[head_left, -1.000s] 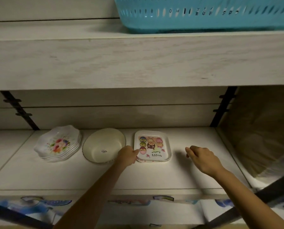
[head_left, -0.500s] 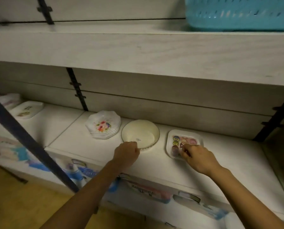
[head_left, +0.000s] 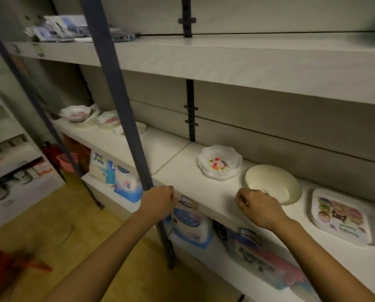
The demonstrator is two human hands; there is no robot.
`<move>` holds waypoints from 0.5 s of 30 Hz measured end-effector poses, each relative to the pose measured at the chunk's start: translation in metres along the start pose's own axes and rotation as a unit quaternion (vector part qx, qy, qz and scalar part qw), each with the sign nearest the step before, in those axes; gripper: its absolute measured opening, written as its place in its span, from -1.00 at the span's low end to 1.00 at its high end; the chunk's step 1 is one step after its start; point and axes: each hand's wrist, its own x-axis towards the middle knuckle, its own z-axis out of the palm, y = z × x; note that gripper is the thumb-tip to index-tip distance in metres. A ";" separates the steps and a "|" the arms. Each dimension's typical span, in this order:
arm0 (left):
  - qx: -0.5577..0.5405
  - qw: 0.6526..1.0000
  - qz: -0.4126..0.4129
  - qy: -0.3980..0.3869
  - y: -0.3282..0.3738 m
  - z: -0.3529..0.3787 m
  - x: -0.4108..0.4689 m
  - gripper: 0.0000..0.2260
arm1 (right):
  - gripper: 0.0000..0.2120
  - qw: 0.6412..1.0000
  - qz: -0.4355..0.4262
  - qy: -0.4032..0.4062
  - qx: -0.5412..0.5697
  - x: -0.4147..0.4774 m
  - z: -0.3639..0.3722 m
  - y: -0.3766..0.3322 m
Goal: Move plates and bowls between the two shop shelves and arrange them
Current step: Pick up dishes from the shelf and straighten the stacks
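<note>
**A:** At the front lip of the middle shelf [head_left: 204,192], how do the hands sit?

**B:** Both bare forearms reach forward. The left hand [head_left: 158,200] is curled like a fist right at the lip and overlaps the blue upright post [head_left: 117,105]. I cannot tell whether its fingers wrap the post or close on nothing. The right hand [head_left: 258,208] hovers over the board, knuckles up. Its fingers are folded in with the thumb against the forefinger, and it grips nothing I can see.

**A:** And the crockery?

**B:** It is on the same board. The cream bowl [head_left: 276,184] sits just beyond the right hand's knuckles; I cannot tell if they touch. To the bowl's left is a stack of floral plates [head_left: 220,162], and to its right a square cartoon plate [head_left: 343,216] lies flat. Each is apart from the next. In the left bay beyond the post, two pink-patterned bowls [head_left: 75,113] stand near the back wall.

**A:** What stands in the way?

**B:** The post crosses in front of the left bay and hides part of another pale dish [head_left: 139,127]. The upper shelf [head_left: 247,62] overhangs, with blurred packets [head_left: 73,29] at its left end. Printed packages [head_left: 188,216] fill the level beneath the hands.
</note>
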 end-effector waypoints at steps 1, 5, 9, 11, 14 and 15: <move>-0.001 1.000 -0.008 0.000 -0.018 -0.003 -0.003 -0.74 | -0.75 1.000 -0.006 0.000 -0.001 0.005 0.003 -0.016; -0.006 1.000 -0.022 0.016 -0.087 -0.015 -0.009 -0.76 | -0.80 1.000 -0.018 -0.012 0.005 0.022 0.017 -0.080; 0.005 0.999 -0.024 0.025 -0.148 -0.027 -0.012 -0.79 | -0.81 1.000 -0.020 -0.001 0.013 0.039 0.032 -0.137; 0.018 0.999 -0.023 0.032 -0.177 -0.031 -0.010 -0.79 | -0.81 0.999 -0.024 0.013 0.024 0.048 0.040 -0.164; 0.014 0.999 -0.031 0.026 -0.218 -0.035 -0.004 -0.79 | -0.80 0.999 -0.030 0.018 0.035 0.061 0.050 -0.204; 0.011 0.999 -0.032 0.024 -0.230 -0.037 -0.002 -0.79 | -0.79 0.999 -0.036 0.015 0.038 0.065 0.053 -0.217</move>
